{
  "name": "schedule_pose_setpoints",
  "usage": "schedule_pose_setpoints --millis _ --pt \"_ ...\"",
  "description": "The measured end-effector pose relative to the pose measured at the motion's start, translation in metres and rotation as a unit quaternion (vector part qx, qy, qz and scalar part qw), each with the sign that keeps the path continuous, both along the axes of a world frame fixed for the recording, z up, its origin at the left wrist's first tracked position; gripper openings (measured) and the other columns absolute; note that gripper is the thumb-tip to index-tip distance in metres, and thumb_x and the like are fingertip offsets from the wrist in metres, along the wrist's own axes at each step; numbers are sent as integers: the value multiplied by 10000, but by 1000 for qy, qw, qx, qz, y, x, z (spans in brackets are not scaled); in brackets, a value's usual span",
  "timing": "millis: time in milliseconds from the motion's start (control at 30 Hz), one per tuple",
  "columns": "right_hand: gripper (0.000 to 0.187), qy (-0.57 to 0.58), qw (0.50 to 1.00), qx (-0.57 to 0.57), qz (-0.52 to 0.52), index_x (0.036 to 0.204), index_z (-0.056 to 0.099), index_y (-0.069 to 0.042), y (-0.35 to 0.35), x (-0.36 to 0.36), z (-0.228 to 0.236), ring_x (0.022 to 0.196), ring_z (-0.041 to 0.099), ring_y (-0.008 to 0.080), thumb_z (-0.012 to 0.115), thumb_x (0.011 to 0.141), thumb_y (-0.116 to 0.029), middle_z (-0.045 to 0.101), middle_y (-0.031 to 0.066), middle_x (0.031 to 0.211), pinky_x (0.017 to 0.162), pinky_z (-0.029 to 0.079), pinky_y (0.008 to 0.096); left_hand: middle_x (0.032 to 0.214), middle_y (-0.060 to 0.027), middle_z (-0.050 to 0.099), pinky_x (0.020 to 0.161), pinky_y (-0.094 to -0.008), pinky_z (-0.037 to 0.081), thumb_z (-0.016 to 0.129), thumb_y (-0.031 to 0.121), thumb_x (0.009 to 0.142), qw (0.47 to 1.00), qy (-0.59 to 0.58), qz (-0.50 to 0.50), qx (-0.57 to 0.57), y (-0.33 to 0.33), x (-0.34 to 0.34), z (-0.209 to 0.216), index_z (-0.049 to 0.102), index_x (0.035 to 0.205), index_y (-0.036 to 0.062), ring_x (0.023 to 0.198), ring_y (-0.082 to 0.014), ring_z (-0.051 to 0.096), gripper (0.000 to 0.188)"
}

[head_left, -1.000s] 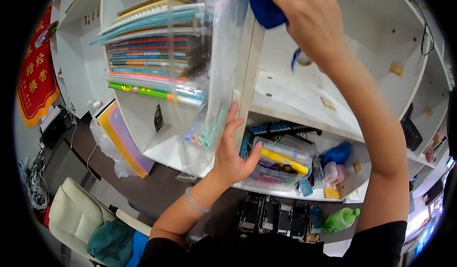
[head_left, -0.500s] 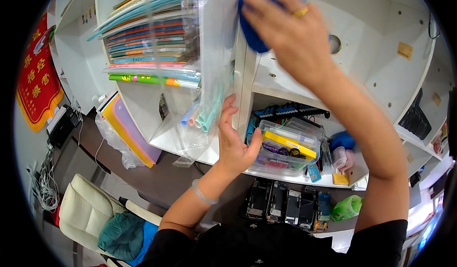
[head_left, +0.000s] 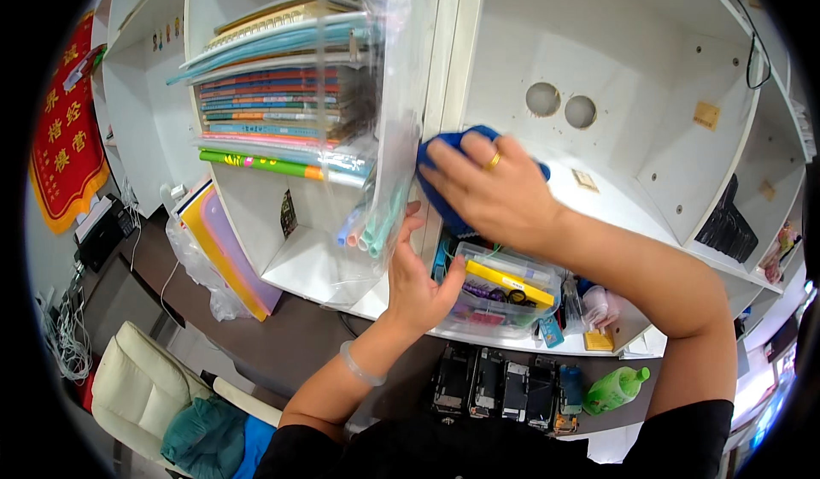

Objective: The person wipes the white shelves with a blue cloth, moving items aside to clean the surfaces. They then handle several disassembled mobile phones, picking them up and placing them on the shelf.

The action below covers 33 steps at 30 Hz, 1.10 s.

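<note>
My right hand (head_left: 508, 190) presses a blue cloth (head_left: 438, 199) against the front edge of the white upright (head_left: 453, 69) between two shelf bays. The cloth bunches under the fingers, and part of it shows beyond the knuckles. Lower down, my left hand (head_left: 418, 287) is raised with fingers apart and thumb out, its fingertips at the upright beside a clear plastic sheet (head_left: 397, 77). Whether they touch the sheet I cannot tell. Behind the hanging sheet are stacked books (head_left: 273, 107) and pastel rolled tubes (head_left: 371, 233).
A clear plastic box (head_left: 504, 310) of small items sits in the lower bay. On the dark desk (head_left: 282, 342) lie several opened phone-like devices (head_left: 487, 385) and a green bottle (head_left: 617, 391). A cream chair (head_left: 141, 385) stands at left; a coloured folder (head_left: 231, 252) leans on the shelf.
My right hand has moved down along the upright with the blue cloth. My left hand stays by the upright, fingers still apart. The view has shifted slightly.
</note>
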State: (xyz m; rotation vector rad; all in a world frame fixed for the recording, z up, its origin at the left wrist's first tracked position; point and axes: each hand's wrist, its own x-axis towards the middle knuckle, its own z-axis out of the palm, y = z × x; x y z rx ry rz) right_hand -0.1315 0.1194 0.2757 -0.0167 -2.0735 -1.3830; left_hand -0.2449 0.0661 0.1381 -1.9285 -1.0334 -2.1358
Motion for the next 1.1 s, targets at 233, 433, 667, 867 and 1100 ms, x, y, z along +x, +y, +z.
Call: schedule_pose_setpoints --millis 233,433,667,867,1100 --pt "308 -16 998 -34 -52 934 638 -61 -13 -9 2 857 464 179 586 664 -199 525 33 1021 630 369 285 1271 -232 323 1036 -453 252 634 -23 680 1000 -9 19 -10 -2 7 6 263 1207 28 1197 -333 353 647" --pt "277 44 998 17 -49 905 647 -55 -4 -15 44 863 445 194 576 680 -201 525 18 1011 631 359 287 1260 -230 326 1026 -441 268 644 -26 668 999 -2 41 -5 -4 4 7 269 1200 20 1184 -330 356 653" --pt "316 53 998 3 -25 997 652 -131 -2 -5 35 833 459 162 593 692 -192 509 -17 1028 621 360 282 1246 -217 320 1024 -436 295 653 -18 669 1000 3 28 -13 -4 0 4 279 1196 11 1176 -327 360 647" --pt "255 -17 999 -10 -30 947 642 -109 -2 -4 12 868 463 190 566 712 -172 513 -16 986 642 375 317 1255 -224 315 1026 -427 296 669 2 658 999 -10 28 -23 -6 -1 -2 287 1193 12 1176 -335 371 658" --pt "152 222 954 199 -21 864 633 -152 25 -21 217 837 517 216 560 734 -118 544 -3 945 594 412 342 1259 -218 323 1006 -413 295 685 30 655 999 24 30 -23 -8 9 16 289 1201 24 1176 -336 363 674"
